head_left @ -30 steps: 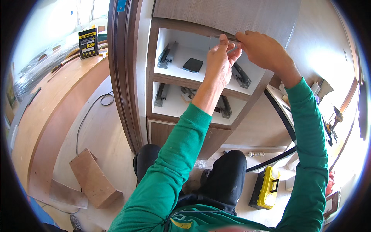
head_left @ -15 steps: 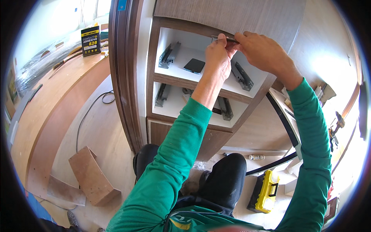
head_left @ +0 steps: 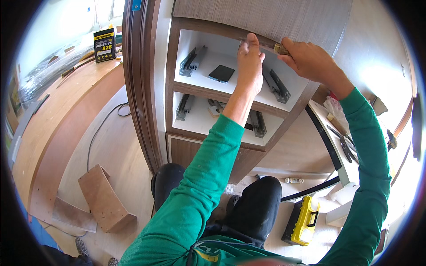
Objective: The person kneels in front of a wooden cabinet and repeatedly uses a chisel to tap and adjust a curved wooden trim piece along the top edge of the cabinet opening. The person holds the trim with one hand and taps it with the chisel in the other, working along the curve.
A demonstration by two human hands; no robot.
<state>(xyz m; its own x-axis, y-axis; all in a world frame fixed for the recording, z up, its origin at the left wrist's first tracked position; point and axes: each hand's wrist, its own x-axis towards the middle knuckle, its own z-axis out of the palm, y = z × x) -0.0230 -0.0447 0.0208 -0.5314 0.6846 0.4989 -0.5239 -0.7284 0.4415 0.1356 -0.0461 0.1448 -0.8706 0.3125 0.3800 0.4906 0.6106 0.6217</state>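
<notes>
My right hand (head_left: 310, 62) is closed on a tool's handle (head_left: 281, 49), with its thin shaft or blade lying along the top front edge of the upper cabinet opening (head_left: 208, 25). My left hand (head_left: 249, 66) is raised at that edge, fingers curled and thumb up by the tool's far end; what it grips is hidden. Below, a black phone (head_left: 221, 73) rests on the white upper shelf between metal drawer runners (head_left: 191, 62). The lower opening (head_left: 199, 120) also has runners (head_left: 258, 124) and some small items, partly behind my left forearm.
A workbench (head_left: 53, 119) with a black tin (head_left: 104, 44) is left; a plywood box (head_left: 106, 199) lies below, near another person's leg and foot (head_left: 81, 247). A shelf of tools (head_left: 346, 146) and a yellow-lidded toolbox (head_left: 301, 219) are right. My knees (head_left: 253, 208) face the cabinet.
My right hand has shifted right and slightly down, exposing the tool's handle. My left hand has risen a little along the opening's top edge.
</notes>
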